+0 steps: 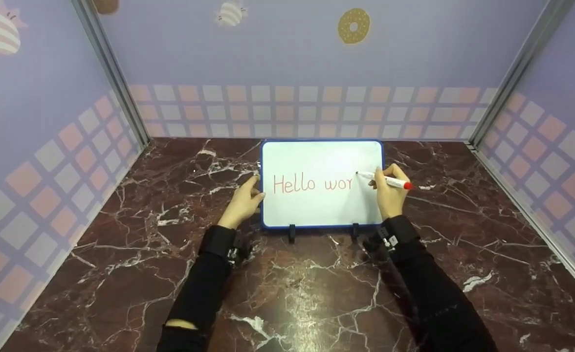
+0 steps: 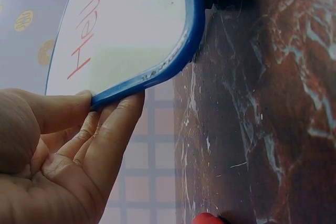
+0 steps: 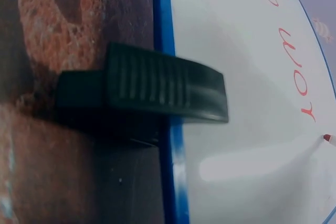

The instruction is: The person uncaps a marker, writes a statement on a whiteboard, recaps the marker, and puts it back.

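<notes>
A whiteboard (image 1: 312,210) with a blue frame leans back on the table and bears "Hello wor" in red writing (image 1: 293,184). At its left edge, my left hand (image 1: 242,199) pinches the frame, thumb in front and fingers behind, as the left wrist view confirms. My right hand (image 1: 391,191) grips a marker (image 1: 396,182) with a white barrel and a red end. Its dark red tip (image 3: 327,137) points at the board just past the "r"; whether it touches the surface I cannot tell. The right hand itself is out of the right wrist view.
Black stand clips (image 1: 292,233) hook over the board's lower edge, one large in the right wrist view (image 3: 157,82). Brown marbled table (image 1: 297,283) lies around the board. Behind it rises a lilac wall (image 1: 287,58) with pink and white squares. A red object (image 2: 207,219) peeks in, mostly cut off.
</notes>
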Tool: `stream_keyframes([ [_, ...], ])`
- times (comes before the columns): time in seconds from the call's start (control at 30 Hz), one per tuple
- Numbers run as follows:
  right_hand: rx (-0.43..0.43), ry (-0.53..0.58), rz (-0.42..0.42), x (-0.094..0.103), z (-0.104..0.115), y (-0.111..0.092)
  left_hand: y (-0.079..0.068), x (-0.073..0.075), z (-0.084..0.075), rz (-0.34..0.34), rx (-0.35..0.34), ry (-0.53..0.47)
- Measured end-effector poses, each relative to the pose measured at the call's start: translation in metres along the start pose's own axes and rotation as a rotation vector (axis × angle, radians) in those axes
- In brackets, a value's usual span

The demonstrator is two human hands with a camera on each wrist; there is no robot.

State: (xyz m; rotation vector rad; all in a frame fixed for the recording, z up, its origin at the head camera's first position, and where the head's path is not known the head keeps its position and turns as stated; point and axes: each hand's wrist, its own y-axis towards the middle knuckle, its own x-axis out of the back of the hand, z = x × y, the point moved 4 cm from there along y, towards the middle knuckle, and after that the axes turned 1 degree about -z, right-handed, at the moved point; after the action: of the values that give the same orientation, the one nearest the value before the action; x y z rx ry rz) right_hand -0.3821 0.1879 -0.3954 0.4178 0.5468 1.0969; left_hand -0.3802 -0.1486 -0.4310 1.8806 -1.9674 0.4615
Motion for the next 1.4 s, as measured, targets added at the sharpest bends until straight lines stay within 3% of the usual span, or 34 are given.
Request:
stream_keyframes([
  [0.9, -0.031, -0.079, 0.050, 0.011, 0.003, -0.006, -0.001, 0.000, -0.001, 0.009, -0.001, -0.013],
  [1.4, -0.044, -0.013, -0.047, 0.021, 0.003, -0.001, -0.002, 0.000, -0.001, 0.009, -0.002, -0.006],
])
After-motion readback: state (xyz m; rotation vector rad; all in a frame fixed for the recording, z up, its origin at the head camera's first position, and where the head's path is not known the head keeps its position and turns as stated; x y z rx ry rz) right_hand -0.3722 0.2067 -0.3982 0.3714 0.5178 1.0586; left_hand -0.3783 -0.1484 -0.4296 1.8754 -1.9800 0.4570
